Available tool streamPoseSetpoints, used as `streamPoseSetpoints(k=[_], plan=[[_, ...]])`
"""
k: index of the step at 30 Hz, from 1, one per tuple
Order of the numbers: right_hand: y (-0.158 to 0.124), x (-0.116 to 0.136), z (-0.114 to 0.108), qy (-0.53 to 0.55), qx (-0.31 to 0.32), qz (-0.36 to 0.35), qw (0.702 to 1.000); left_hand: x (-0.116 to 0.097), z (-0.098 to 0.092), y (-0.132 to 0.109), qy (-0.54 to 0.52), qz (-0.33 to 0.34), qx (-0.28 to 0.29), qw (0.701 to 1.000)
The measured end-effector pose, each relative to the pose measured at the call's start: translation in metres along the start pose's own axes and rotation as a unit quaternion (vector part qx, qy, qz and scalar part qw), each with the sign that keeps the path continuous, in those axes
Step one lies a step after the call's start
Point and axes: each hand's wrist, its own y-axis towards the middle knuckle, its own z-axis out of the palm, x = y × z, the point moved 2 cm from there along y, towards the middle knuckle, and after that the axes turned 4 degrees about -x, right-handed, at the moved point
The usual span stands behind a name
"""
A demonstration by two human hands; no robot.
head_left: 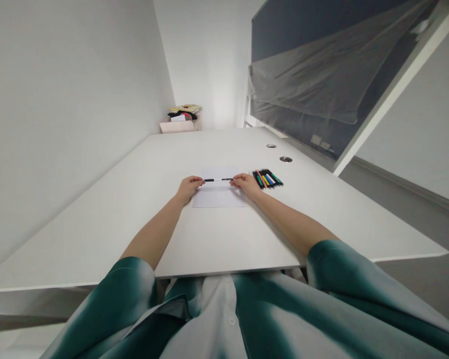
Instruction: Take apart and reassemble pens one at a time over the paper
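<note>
A slim black-and-white pen [217,179] lies level above a white sheet of paper [217,197]. My left hand [189,189] pinches the pen's left end, and my right hand [246,185] pinches its right end. Both hands rest at the paper's upper part, near its side edges. Just right of my right hand lies a tight row of several coloured pens [267,178], with green, orange, blue and black bodies. The middle of the held pen shows between my fingers, while its ends are hidden in them.
The long white table [97,234] has its near edge under my arms. Two round metal grommets [285,159] sit in its right part. A dark panel under clear plastic [322,75] hangs at right. Folded items on a pale pink box [177,126] stand beyond the far end.
</note>
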Motion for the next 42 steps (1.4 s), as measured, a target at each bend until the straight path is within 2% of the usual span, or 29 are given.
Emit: streamPoseSetpoints(k=[7, 16, 25, 31, 42], plan=[[0.0059, -0.0043, -0.0033, -0.038, 0.011, -0.034, 0.999, 0.0010, -0.0012, -0.0024, 0.004, 0.021, 0.005, 1.000], [0.0071, -0.0032, -0.0042, -0.080, 0.013, -0.035, 0.996, 0.0030, -0.0037, -0.0051, 0.052, 0.051, -0.040, 0.997], [0.0082, -0.0030, -0.0042, -0.109, 0.013, -0.049, 0.993, 0.0044, -0.0037, -0.0035, 0.047, 0.044, -0.026, 0.998], [0.0060, 0.0004, -0.0023, -0.085, 0.000, -0.026, 0.996, 0.0070, -0.0026, -0.0007, 0.043, 0.035, -0.015, 0.998], [0.0065, 0.0002, -0.0027, -0.096, 0.017, -0.040, 0.994, 0.0049, -0.0013, -0.0019, 0.047, 0.031, -0.011, 0.998]])
